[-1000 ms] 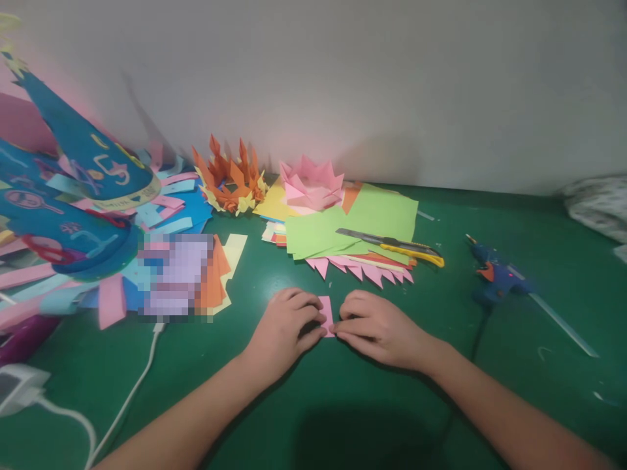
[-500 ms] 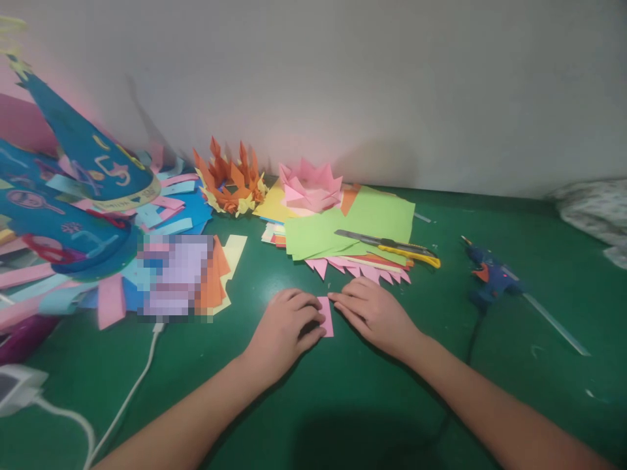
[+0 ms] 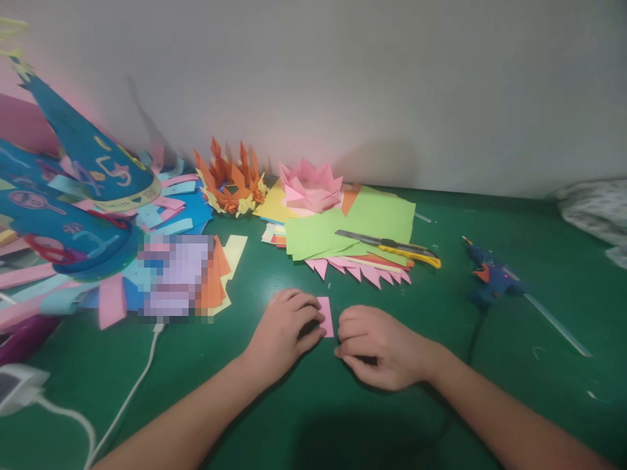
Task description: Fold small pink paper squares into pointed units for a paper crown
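A small pink paper piece [image 3: 326, 316] lies flat on the green table [image 3: 313, 405]. My left hand [image 3: 287, 329] rests on its left part, fingers curled and pressing it down. My right hand [image 3: 379, 346] sits just right of the paper, fingers curled into a loose fist, its knuckles close to the paper's right edge. I cannot see anything inside the right hand.
Behind the hands lie stacked green, pink and yellow sheets [image 3: 350, 228] with a yellow utility knife [image 3: 392, 247] on top. Orange [image 3: 230, 179] and pink [image 3: 311, 186] paper crowns stand by the wall. A blue glue gun [image 3: 492, 277] lies right. Blue party hats [image 3: 73, 189], paper strips and a white cable [image 3: 132, 391] fill the left.
My right hand slid up along the paper's right edge with fingers extended, then drew back toward me and curled. My left hand and the pink paper stayed put.
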Demonstrator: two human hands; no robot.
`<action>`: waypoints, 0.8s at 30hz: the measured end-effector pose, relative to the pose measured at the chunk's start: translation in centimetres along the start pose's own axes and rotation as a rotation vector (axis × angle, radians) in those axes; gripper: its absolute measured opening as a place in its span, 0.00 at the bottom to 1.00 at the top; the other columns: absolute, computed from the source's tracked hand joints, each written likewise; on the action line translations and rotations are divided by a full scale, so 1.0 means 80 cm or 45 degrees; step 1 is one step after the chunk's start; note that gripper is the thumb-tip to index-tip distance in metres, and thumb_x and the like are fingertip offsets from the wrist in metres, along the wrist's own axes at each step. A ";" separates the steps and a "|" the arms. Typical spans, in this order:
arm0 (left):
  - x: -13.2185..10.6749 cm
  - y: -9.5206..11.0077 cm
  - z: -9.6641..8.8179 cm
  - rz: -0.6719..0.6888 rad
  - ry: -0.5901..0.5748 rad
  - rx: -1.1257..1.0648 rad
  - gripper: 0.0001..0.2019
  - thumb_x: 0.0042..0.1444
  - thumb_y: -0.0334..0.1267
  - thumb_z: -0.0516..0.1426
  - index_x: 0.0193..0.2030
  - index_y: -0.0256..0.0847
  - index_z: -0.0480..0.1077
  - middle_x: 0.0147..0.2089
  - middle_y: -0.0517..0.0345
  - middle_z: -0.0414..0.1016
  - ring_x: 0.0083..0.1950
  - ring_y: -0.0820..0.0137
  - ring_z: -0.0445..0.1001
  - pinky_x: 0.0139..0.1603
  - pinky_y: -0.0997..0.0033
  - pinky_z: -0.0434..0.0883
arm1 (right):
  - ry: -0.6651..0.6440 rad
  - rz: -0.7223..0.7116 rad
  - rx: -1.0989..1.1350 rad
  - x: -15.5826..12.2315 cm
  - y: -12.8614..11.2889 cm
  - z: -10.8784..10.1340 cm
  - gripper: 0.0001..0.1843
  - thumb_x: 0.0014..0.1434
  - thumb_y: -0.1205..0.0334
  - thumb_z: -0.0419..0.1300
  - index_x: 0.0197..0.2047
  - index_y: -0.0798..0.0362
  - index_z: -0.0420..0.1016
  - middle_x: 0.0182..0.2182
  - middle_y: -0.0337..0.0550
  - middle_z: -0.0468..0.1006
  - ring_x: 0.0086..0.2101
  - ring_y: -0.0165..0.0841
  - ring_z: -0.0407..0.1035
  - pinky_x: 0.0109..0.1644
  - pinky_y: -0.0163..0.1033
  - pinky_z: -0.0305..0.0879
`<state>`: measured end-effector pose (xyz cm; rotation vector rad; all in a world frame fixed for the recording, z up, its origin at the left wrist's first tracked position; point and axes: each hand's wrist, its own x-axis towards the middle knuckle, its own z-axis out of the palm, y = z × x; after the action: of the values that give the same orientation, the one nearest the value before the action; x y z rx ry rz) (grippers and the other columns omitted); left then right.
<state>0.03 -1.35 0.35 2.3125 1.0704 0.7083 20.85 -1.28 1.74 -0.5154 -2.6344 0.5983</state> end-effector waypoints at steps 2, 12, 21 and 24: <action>0.000 -0.001 0.000 0.010 0.022 -0.027 0.04 0.56 0.36 0.58 0.38 0.41 0.71 0.40 0.57 0.74 0.43 0.67 0.68 0.49 0.62 0.64 | 0.123 0.083 0.044 0.002 0.000 0.003 0.09 0.58 0.70 0.52 0.27 0.52 0.68 0.24 0.42 0.70 0.29 0.33 0.63 0.36 0.40 0.61; -0.003 -0.007 -0.006 -0.058 0.317 -0.053 0.11 0.58 0.25 0.47 0.38 0.40 0.68 0.39 0.53 0.72 0.43 0.66 0.69 0.46 0.62 0.66 | 0.256 0.559 -0.002 0.011 -0.001 0.016 0.25 0.46 0.50 0.68 0.34 0.50 0.56 0.45 0.53 0.71 0.44 0.43 0.65 0.43 0.48 0.64; 0.001 -0.006 -0.005 0.145 0.137 -0.063 0.15 0.56 0.22 0.46 0.35 0.39 0.72 0.37 0.53 0.74 0.43 0.66 0.69 0.47 0.60 0.67 | 0.289 0.634 0.028 0.009 -0.009 0.016 0.14 0.51 0.70 0.58 0.38 0.51 0.58 0.44 0.46 0.71 0.42 0.38 0.65 0.44 0.44 0.64; 0.001 -0.004 -0.005 0.178 0.127 -0.074 0.15 0.57 0.23 0.46 0.38 0.39 0.72 0.38 0.53 0.75 0.44 0.66 0.69 0.48 0.61 0.67 | 0.331 0.645 0.068 0.007 -0.007 0.015 0.12 0.52 0.71 0.55 0.40 0.51 0.58 0.43 0.47 0.72 0.44 0.38 0.67 0.45 0.44 0.64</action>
<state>-0.36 -1.01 0.43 2.3401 0.9244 0.9044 19.68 -1.94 1.19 -1.1746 -2.2361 0.6894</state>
